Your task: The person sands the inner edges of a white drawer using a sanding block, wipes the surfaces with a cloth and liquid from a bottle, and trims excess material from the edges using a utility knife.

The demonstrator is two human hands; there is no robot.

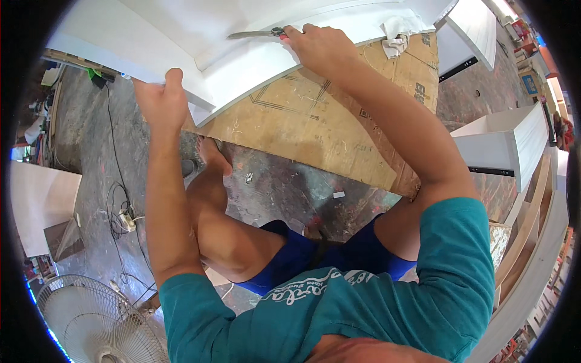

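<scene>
My right hand is closed around the dark handle of a knife, with a bit of red showing by the fingers. The thin blade points left, over the inner side of a white cabinet. Whether its edge touches the surface I cannot tell. At the cabinet's left part, my left hand grips the edge of a white board, thumb on top and fingers curled beneath. A crumpled white cloth hangs over the cabinet's edge, right of my right hand.
Flat cardboard lies under the cabinet. White drawers with black runners stand at the right. On the left floor are tangled cables with a socket block, a wooden panel and a fan. A small white piece lies between my legs.
</scene>
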